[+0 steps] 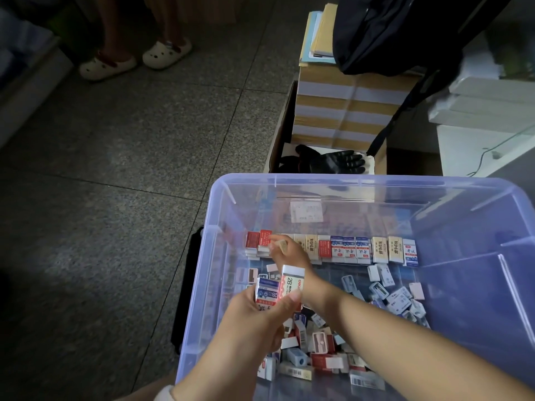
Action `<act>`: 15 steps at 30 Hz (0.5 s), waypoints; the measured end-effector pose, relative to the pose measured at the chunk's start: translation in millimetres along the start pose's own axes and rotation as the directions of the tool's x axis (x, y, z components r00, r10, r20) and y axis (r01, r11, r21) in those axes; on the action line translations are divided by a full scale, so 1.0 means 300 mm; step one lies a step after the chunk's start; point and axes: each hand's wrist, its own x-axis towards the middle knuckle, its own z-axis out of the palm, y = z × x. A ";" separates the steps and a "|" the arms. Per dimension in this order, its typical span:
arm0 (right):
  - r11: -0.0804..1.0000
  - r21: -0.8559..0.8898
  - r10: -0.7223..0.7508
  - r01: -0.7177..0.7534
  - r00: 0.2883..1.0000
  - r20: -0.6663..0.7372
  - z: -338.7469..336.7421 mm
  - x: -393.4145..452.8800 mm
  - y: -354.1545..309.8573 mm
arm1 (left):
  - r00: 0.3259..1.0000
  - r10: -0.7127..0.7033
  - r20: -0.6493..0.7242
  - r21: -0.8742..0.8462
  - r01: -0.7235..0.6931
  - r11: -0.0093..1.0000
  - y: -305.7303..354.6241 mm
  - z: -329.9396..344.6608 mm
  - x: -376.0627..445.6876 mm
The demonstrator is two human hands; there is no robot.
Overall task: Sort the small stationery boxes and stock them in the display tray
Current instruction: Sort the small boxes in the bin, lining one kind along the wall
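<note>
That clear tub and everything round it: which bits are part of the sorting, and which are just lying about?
Part of the job:
clear tub
lined-up row of boxes
loose boxes
2B boxes in the left hand
right hand

Lying about:
black glove
paper stacks
black bag

Stationery shop backroom: stacked paper reams (347,111), bin (362,180) of small boxed erasers (333,250), stone tile floor (115,140).

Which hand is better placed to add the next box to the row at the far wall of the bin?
Right. The right hand already reaches the row of boxes at its left end, while the left hand is nearer, its grip full with 2B boxes.
</note>
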 end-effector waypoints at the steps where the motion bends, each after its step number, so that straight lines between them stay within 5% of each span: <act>1: 1.000 0.021 0.004 -0.004 1.000 -0.017 -0.008 0.000 0.002 | 1.000 0.001 0.000 0.001 -0.001 1.000 0.002 0.003 0.000; 6: 0.956 0.277 0.147 -0.100 0.977 -0.153 -0.088 -0.024 0.052 | 0.999 -0.007 -0.048 -0.013 0.007 1.000 0.008 0.018 0.017; 12: 0.926 0.299 0.240 -0.230 0.971 0.002 -0.177 -0.041 0.067 | 0.977 -0.125 -0.171 -0.027 0.122 0.992 0.013 0.052 0.158; 15: 0.922 0.316 0.253 -0.225 0.966 -0.050 -0.185 -0.049 0.075 | 0.945 -0.179 -0.273 -0.057 0.170 0.984 -0.004 0.071 0.318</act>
